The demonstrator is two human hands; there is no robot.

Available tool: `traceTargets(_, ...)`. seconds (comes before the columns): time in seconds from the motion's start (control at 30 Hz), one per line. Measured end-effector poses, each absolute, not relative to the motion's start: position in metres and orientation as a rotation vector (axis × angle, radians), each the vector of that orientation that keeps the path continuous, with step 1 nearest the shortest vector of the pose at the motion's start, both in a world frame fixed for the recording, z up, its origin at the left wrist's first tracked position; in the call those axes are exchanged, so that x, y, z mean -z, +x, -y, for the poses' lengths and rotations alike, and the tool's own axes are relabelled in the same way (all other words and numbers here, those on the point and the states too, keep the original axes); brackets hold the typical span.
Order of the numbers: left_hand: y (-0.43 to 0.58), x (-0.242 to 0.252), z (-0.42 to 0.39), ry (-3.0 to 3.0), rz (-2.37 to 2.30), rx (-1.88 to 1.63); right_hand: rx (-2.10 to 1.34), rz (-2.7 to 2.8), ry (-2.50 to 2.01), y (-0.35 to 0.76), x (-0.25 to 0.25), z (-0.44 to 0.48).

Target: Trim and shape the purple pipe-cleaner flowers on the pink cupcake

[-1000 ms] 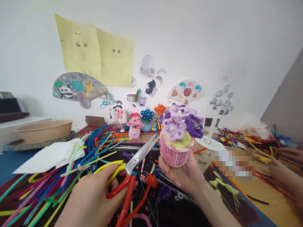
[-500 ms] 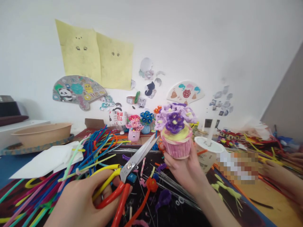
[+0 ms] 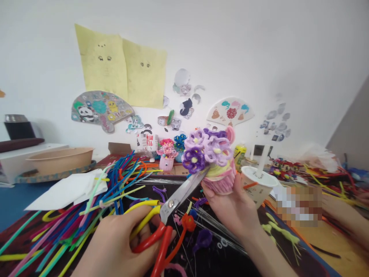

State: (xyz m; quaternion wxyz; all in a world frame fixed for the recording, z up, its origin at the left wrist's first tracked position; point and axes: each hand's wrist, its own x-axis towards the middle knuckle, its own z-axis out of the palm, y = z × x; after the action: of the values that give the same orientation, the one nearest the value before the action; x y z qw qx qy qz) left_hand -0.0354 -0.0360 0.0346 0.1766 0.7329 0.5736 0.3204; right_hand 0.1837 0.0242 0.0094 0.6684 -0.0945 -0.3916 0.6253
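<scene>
My left hand (image 3: pixel 118 238) is closed around a pair of scissors (image 3: pixel 183 192) with red handles; yellow tube-like lengths run beside the handles at my fingers. The blades look closed and point up to the right. Their tips reach the underside of the flowers, partly hidden there. My right hand (image 3: pixel 232 209) grips a pink ribbed flower pot (image 3: pixel 221 180) of fuzzy pipe cleaner, tilted to the left. Pale and dark purple looped flowers (image 3: pixel 217 150) with yellow centres rise from its yellow-green top. Below the hands lie an orange pipe-cleaner flower (image 3: pixel 188 222) and a purple fuzzy piece (image 3: pixel 203 240).
Pipe cleaners (image 3: pixel 115 177) of many colours heap up at left beside white paper sheets (image 3: pixel 62 190). A lidded cup with a straw (image 3: pixel 259 177) stands right of the pot. Small pipe-cleaner flower pots (image 3: pixel 166 161) stand behind. Another person's hand (image 3: pixel 336 207) rests at far right.
The scissors have moved up and right, their tips now at the flowers. The pot has tilted left and turned, showing more flowers in front. The view has shifted slightly left.
</scene>
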Motion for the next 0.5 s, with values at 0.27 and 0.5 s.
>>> traceTargets(0.27,-0.0306,-0.038,0.0393,2.051,-1.583,-0.938,-1.342,0.957,-0.254,0.1823,-0.0079,-0.0245)
traceTargets(0.5,-0.0279,-0.0398,0.0388,1.933,-1.587,-0.894,-1.289,1.026,-0.281,0.1855,-0.0052,-0.0267)
